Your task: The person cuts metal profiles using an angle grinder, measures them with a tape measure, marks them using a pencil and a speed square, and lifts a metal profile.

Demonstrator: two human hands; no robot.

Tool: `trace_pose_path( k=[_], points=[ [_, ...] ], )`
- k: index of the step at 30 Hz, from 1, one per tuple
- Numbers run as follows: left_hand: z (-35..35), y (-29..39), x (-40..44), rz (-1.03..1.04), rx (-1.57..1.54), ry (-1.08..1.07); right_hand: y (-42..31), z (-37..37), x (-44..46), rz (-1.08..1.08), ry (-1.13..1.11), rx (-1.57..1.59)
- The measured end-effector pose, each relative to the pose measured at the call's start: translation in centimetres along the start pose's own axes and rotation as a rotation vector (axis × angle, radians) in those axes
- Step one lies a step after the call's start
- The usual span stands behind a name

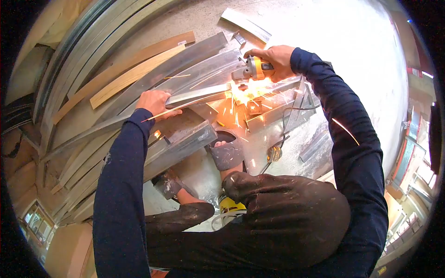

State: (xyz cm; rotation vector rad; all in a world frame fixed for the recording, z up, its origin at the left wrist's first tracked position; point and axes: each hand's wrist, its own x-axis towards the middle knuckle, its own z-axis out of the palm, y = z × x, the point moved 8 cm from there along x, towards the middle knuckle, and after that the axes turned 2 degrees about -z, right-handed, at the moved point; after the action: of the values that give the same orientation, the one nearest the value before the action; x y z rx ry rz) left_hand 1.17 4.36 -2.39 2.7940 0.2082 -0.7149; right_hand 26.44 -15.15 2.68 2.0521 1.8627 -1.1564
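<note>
- While the right hand's fingers (277, 58) wrap the angle grinder (255, 68) at one o'clock, the left hand (157, 103) grasps the metal bar (199, 94) at ten.
- From that hold, the bar points towards two o'clock, meeting the sparks (250, 93) under the grinder, among other metal lengths (183, 142).
- The bar should be stiff, fairly light and slick; grip it well back, since the spark end is probably hot.
- The grinder is likely dense and shaky, best held round its body.
- The bar looks pale grey, narrow and straight, its far end lost in glare; the grinder is yellow and grey.
</note>
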Motion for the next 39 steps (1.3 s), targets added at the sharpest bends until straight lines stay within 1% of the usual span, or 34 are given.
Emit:
trace_pose_path(
  k=[1, 4, 5, 6, 8, 10, 12, 13, 15, 19, 21, 22, 24, 29, 31, 32, 34, 36, 37, 39],
  points=[
    [0.1, 0.0, 0.0, -0.009, 0.001, -0.029, -0.3, -0.2, -0.1, 0.0, 0.001, 0.0],
    [0.3, -0.2, 0.0, -0.017, 0.013, -0.025, -1.5, -1.3, -0.1, -0.031, 0.058, 0.039],
    [0.3, -0.1, 0.0, 0.016, -0.01, 0.039, -1.8, -1.6, 0.0, -0.031, 0.04, 0.057],
    [0.2, -0.1, 0.0, 0.016, -0.01, 0.038, -1.9, -1.6, 0.0, -0.029, 0.022, 0.075],
    [0.6, -0.2, 0.1, -0.006, -0.02, -0.054, -1.3, -1.0, 0.6, -0.039, 0.039, 0.103],
    [0.6, -0.2, 0.1, -0.005, -0.028, -0.05, -0.8, -1.0, 1.0, -0.049, 0.056, 0.13],
    [0.3, -0.2, 0.0, 0.006, -0.03, 0.019, -1.4, -1.4, 0.9, -0.145, 0.089, 0.092],
    [0.4, -0.2, 0.0, 0.007, -0.03, 0.018, -1.5, -1.5, 0.9, -0.145, 0.089, 0.093],
    [0.6, -0.4, 0.1, 0.009, -0.028, 0.02, -1.0, -1.1, 1.0, -0.04, -0.012, 0.027],
    [1.0, -0.5, 0.1, 0.022, -0.01, 0.021, 0.0, -0.6, 1.3, 0.018, -0.087, 0.062],
    [0.6, -0.5, 0.0, 0.017, -0.019, 0.087, -0.5, -1.0, 1.2, -0.032, 0.004, -0.02],
    [0.7, -0.5, -0.1, 0.016, -0.019, 0.086, -0.5, -1.0, 1.3, -0.034, 0.004, -0.019],
    [0.6, -0.5, 0.0, 0.023, -0.022, 0.087, -1.3, -1.4, 1.0, -0.11, 0.035, 0.027],
    [0.1, -0.2, 0.0, 0.021, -0.021, 0.079, -2.3, -2.0, 0.7, -0.099, 0.043, 0.035],
    [0.7, -0.4, 0.3, 0.011, -0.026, -0.014, -1.9, -1.5, 1.1, -0.112, 0.052, 0.04],
    [0.9, -0.4, 0.3, 0.011, -0.026, -0.016, -1.4, -1.2, 1.5, -0.112, 0.08, 0.041],
    [0.2, 0.0, 0.0, 0.047, -0.014, 0.081, -2.0, -1.9, 1.3, -0.113, 0.108, 0.043],
    [0.3, -0.1, 0.2, 0.032, -0.03, 0.039, -2.8, -2.2, 0.7, -0.135, 0.021, 0.192],
    [0.3, -0.1, 0.2, 0.024, -0.01, 0.01, -3.0, -2.0, 0.8, -0.136, 0.021, 0.191],
    [0.2, 0.0, 0.2, 0.016, 0.009, -0.018, -2.6, -1.8, 1.2, -0.082, 0.088, 0.124]
  ],
)
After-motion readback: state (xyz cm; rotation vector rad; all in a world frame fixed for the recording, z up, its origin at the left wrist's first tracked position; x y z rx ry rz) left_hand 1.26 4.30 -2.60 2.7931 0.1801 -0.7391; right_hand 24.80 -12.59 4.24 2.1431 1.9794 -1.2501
